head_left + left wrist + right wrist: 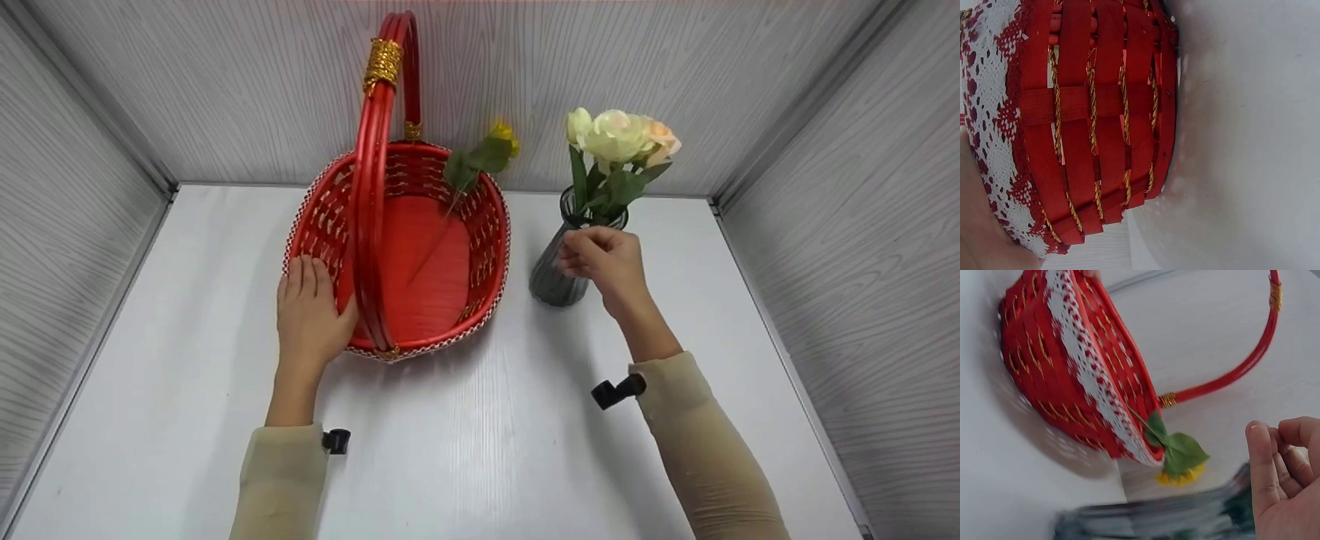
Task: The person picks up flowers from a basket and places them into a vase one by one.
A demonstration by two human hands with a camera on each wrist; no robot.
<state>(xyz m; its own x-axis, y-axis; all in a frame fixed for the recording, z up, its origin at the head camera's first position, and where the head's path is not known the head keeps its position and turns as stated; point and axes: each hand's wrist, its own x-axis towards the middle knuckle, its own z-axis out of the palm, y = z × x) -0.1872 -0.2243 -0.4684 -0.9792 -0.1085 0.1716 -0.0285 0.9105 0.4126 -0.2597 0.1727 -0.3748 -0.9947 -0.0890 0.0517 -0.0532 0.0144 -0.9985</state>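
Note:
A red woven basket (420,255) with a tall arched handle stands at the left, its rim trimmed with white lace (994,112). My left hand (309,315) rests over its near left rim, fingers extended along the edge and thumb beside the handle. Inside the basket leans a yellow flower (504,136), its green leaves over the far right rim. My right hand (609,262) hovers by a grey ribbed glass vase (556,274); the right wrist view shows loosely bent fingers with nothing between thumb and fingertips. Pale cream and peach flowers (619,136) stand in the vase.
The white table (465,450) carries the basket and vase side by side. Grey wood-grain panels (247,82) wall it in at the back and on both sides. Each sleeve has a small black camera mount (619,391) at the cuff.

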